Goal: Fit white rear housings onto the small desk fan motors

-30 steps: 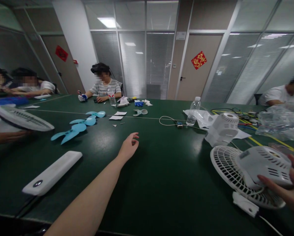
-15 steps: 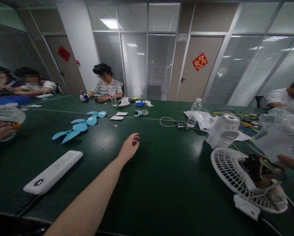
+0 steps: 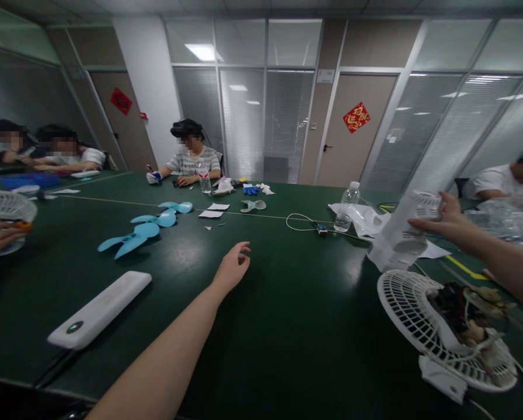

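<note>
At the right of the frame, the upper end of a white cover is gripped by the right hand, thumb and fingers being closed on it from its right side. The rest of the cover is held below and to the left of the fingers, tilted, over the second cover; the two are so merged that whether they touch cannot be told. Below the grip, at lower right, the grille is seen lying on the table, with the motor bared on it. Nothing is held by the left hand, whose fingers are loosely curled near the centre of the frame, between the blue blades and the grille. A second ago the cover was seen seated over the motor, with the right hand on it; half a second ago it was carried, blurred, at the right edge. It has now been brought left and away from the grille, by which the motor is left in plain sight. The left hand has been kept in nearly the same pose throughout.
</note>
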Motion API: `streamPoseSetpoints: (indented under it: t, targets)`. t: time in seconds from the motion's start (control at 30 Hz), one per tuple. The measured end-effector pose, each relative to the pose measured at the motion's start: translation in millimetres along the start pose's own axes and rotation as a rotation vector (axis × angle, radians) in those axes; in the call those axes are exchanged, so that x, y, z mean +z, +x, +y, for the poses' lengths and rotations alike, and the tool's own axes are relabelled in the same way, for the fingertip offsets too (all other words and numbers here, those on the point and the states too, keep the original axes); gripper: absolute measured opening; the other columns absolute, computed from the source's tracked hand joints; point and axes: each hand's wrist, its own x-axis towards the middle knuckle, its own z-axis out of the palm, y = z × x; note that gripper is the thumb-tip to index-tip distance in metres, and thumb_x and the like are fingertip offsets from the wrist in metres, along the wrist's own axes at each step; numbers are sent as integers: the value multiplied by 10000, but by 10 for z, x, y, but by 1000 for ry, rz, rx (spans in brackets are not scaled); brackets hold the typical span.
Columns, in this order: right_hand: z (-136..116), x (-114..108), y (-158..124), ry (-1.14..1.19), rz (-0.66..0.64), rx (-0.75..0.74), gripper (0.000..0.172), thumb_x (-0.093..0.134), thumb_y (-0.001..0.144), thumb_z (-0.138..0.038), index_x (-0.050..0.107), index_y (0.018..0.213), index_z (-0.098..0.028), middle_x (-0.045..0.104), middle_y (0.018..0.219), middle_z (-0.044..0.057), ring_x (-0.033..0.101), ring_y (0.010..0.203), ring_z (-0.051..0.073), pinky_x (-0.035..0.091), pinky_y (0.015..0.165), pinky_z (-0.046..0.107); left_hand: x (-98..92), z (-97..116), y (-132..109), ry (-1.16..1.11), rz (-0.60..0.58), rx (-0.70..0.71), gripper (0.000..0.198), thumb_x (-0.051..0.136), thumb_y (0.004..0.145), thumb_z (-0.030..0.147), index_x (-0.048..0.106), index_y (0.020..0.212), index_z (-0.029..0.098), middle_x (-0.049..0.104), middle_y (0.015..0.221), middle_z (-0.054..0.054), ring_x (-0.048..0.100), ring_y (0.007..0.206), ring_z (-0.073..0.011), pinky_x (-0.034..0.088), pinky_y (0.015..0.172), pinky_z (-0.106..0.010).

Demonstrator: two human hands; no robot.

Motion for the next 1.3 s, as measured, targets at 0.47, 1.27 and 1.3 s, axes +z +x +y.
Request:
streamPoseSetpoints:
  t: [0.47,1.27,1.3]
  targets:
    - [-361,-19,-473,282,-176,227,967,681,750,-362,86,1500,-232,443,1340,279,617,979,301,466,549,324,-12,84,-41,-10,-19,2,484,557,807,128,484,1272,242,601,1161,-59,643,861,-147,527,784,-306]
    - [-1954,1209,-846,259,-323,-159,1139,785,592,-474,125,1494,-248,503,1340,157,525,1158,406,424,963,568,-11,38,-35,-16,-20,-11,518,580,799,117,475,1287,257,602,1167,-59,645,856,-142,531,795,-314]
    - [-1970,1219,-852,249,-322,-171,1144,777,598,-482,111,1496,-242,506,1337,159,532,1151,406,420,966,568,-10,40,-33,-18,-21,-10,518,581,798,114,478,1284,258,604,1165,-57,645,854,-142,531,797,-314]
